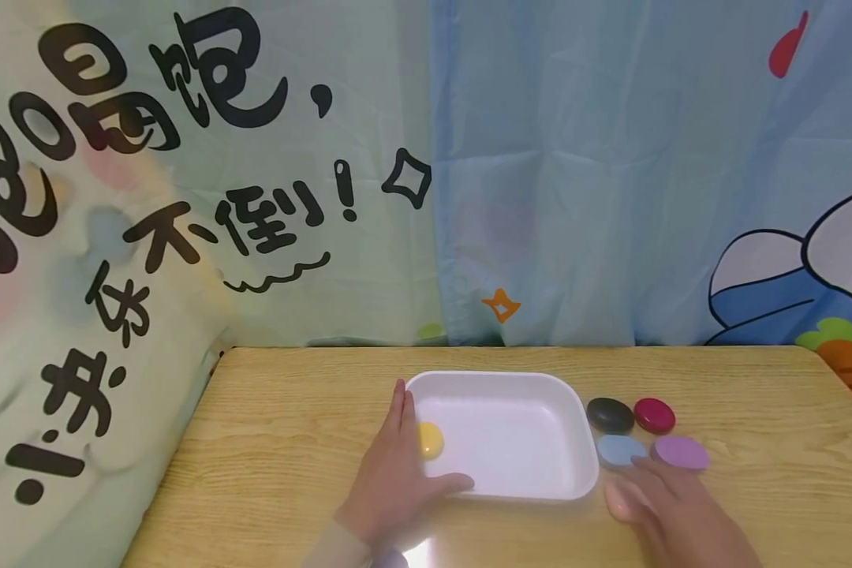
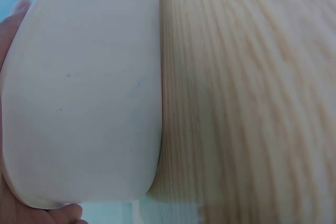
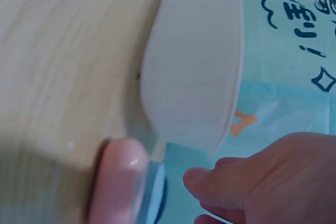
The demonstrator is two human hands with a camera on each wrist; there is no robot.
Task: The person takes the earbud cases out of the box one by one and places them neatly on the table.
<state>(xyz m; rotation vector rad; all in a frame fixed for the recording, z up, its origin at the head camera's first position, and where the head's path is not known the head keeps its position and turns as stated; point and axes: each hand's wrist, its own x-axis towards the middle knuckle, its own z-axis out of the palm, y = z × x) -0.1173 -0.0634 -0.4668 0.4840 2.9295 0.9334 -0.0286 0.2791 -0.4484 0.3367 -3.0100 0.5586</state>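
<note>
A white plastic tray (image 1: 514,493) stands on the table with a yellow disc (image 1: 431,440) lying at its left inside end. My left hand (image 1: 395,473) rests against the tray's left end, fingers straight along the rim and thumb on the near rim. My right hand (image 1: 681,513) hovers right of the tray, blurred, its fingertips over the light blue disc (image 1: 619,450) and purple disc (image 1: 681,453). Beside the thumb lies a smooth pink disc (image 3: 119,179), partly hidden by the hand in the head view. I see nothing held in the right hand.
Behind the light blue disc lie a black disc (image 1: 610,415) and a dark red disc (image 1: 655,415). The wooden table (image 1: 277,442) ends at a printed curtain (image 1: 575,197) at the back, and more printed cloth hangs on the left.
</note>
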